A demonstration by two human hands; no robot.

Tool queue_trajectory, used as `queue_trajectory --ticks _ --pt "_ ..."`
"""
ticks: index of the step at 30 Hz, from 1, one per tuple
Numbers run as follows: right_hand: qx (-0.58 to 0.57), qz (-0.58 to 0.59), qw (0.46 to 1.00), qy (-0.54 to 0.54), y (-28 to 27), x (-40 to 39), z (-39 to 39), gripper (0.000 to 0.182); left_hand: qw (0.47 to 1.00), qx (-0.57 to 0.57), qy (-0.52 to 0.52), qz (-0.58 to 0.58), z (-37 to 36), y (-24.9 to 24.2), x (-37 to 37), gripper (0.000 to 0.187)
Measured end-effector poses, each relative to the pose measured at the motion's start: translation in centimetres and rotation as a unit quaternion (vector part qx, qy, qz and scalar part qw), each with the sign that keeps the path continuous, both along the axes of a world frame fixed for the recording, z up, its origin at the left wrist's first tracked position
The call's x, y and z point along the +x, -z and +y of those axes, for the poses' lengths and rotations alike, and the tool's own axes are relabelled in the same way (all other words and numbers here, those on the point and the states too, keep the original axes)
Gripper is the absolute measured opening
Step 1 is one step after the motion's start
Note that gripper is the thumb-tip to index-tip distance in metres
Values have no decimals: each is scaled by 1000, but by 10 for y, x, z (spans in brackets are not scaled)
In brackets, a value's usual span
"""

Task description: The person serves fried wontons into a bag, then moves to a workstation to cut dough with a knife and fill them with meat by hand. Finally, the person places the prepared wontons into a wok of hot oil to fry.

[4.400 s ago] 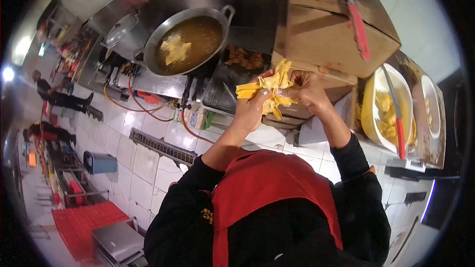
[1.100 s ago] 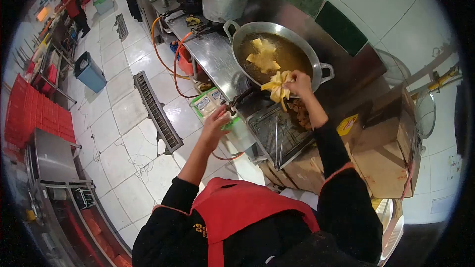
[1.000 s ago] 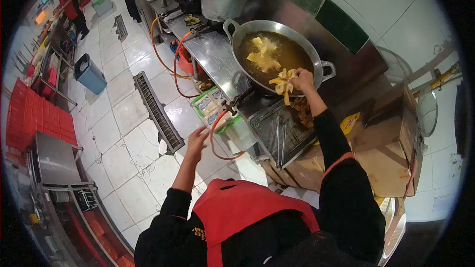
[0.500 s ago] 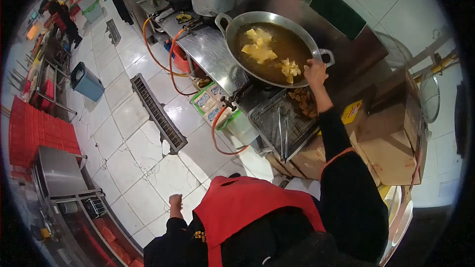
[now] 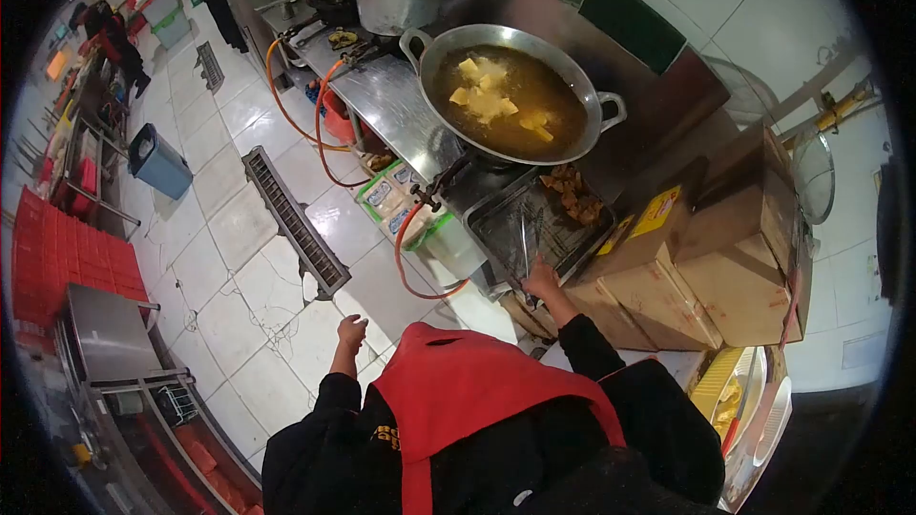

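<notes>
A wide metal wok [image 5: 611, 113] of brown oil stands on the stove, with pale yellow pieces [image 5: 484, 100] frying in it. Below it, a dark rectangular tray [image 5: 496, 219] holds browned fried pieces [image 5: 572, 198] at its right side. My right hand [image 5: 542, 282] is closed around the near end of metal tongs [image 5: 526, 240], which lie over the tray. Out over the floor, to the left of my red apron, is my left hand [image 5: 352, 330], fingers curled; whether it holds anything is too small to tell.
A lidded pot [image 5: 399, 0] stands behind the wok. Cardboard boxes [image 5: 735, 277] are stacked on the right. An orange hose [image 5: 402, 253] hangs at the counter front, above a lidded container [image 5: 448, 246]. Two people [image 5: 119, 43] stand far left, near a blue bin [image 5: 162, 164].
My right hand has moved from the wok's right edge down to the tongs at the tray. The pieces near that edge have spread in the oil. My left hand has risen slightly.
</notes>
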State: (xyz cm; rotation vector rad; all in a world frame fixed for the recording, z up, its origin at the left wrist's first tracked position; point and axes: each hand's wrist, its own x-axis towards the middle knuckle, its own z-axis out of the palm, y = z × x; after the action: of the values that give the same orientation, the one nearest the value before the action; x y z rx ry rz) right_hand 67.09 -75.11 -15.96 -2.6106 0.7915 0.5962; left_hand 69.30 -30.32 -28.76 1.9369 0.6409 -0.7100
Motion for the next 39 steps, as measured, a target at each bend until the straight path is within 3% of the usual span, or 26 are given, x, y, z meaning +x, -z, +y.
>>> queue_trajectory --ticks 5,7,8,9,11,12,14,17,19,20,22,25,29,31,35,37,39 --pt "17 24 999 33 -11 -8 -27 65 997 34 35 56 12 16 -15 41" --pt "164 -49 969 180 -30 -12 -41 59 996 39 35 73 20 14 -17 39" --pt "254 -43 946 197 -29 -13 -58 59 996 41 22 77 24 14 -19 39" --pt "251 -42 947 194 -44 -15 -64 59 996 44 9 81 26 11 -19 38" --pt "379 -11 906 185 -110 -23 -57 56 996 35 4 80 32 10 -20 37" --pt "377 -9 908 182 -132 -23 -58 56 997 28 -10 70 34 7 -20 36" --pt "318 10 948 27 -173 -21 -60 52 997 29 -30 59 37 9 -20 34" --pt "223 -18 972 -66 -235 -20 -61 49 997 23 -42 61 41 13 -22 34" --pt "128 -180 950 -219 -264 -16 -61 54 996 23 -50 67 40 13 -25 35" --pt "128 -179 950 -221 -281 -10 -54 54 996 24 -46 72 40 16 -26 35" --pt "-4 -177 963 -201 -310 13 -32 56 996 27 -42 78 40 15 -29 35" --pt "-189 -210 920 -272 -268 64 -54 60 996 13 -43 74 39 14 -35 36" --pt "-308 -189 876 -320 -239 113 -39 55 996 -7 -70 60 41 8 -40 38" --pt "-405 -97 838 -353 -223 133 -34 47 995 -7 -78 55 46 6 -45 38" --pt "-445 -99 812 -364 -202 159 -17 48 992 -12 -109 65 59 11 -65 38" --pt "-454 -111 802 -372 -184 178 -16 62 988 3 -127 89 66 15 -77 38" --pt "-473 -107 793 -369 -170 190 -12 59 987 5 -132 89 73 17 -88 38"
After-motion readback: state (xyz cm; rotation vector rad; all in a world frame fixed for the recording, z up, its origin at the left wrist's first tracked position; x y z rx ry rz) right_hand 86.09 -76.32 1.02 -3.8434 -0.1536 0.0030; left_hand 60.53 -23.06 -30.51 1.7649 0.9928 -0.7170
